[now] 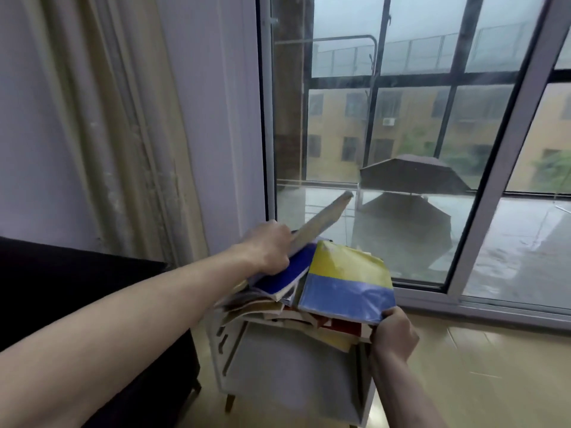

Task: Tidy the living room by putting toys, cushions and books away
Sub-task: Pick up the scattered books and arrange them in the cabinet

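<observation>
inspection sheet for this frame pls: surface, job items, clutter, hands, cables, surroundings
Surface: small white side table beside a dark sofa; its top is covered by books.
Job's things: untidy pile of books on the table; yellow-and-blue book tilted on top; dark blue book beside it; a thin grey book raised edge-on above the pile.
Clutter: nothing seen beyond the books.
Hands: left hand grips the thin grey book; right hand pinches the near corner of the yellow-and-blue book.
Cables: nothing seen.
Surroundings: beige curtain, sliding glass door, wet balcony with a dark umbrella outside.
</observation>
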A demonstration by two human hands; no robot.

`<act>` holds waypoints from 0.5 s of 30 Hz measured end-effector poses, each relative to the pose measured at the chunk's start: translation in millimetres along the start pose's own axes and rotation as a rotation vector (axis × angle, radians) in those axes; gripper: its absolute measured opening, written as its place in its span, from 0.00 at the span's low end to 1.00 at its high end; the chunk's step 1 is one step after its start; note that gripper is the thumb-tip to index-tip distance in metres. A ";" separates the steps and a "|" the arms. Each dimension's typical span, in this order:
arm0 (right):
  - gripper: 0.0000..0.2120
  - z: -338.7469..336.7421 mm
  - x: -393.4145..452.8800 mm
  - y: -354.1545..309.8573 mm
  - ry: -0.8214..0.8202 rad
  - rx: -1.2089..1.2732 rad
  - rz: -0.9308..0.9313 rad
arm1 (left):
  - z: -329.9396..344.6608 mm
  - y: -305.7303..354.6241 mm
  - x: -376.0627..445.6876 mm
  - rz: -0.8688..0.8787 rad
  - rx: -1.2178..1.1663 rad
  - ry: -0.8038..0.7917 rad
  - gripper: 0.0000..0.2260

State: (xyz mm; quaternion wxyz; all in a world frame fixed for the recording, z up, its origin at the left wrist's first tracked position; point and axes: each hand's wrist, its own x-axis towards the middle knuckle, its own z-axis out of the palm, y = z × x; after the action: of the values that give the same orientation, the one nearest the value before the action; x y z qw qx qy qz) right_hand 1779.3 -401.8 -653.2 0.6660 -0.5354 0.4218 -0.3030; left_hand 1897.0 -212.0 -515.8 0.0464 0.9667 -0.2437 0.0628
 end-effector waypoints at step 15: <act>0.15 -31.9 -25.8 -85.1 -0.229 0.773 -0.159 | 44.1 0.7 -23.7 0.127 0.063 -0.055 0.28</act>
State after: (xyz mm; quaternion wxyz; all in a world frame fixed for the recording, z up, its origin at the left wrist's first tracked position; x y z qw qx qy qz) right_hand 1743.2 -415.0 -566.8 0.8353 -0.3070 0.1575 -0.4281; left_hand 1880.3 -206.8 -562.8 0.0052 0.9517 -0.3034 0.0468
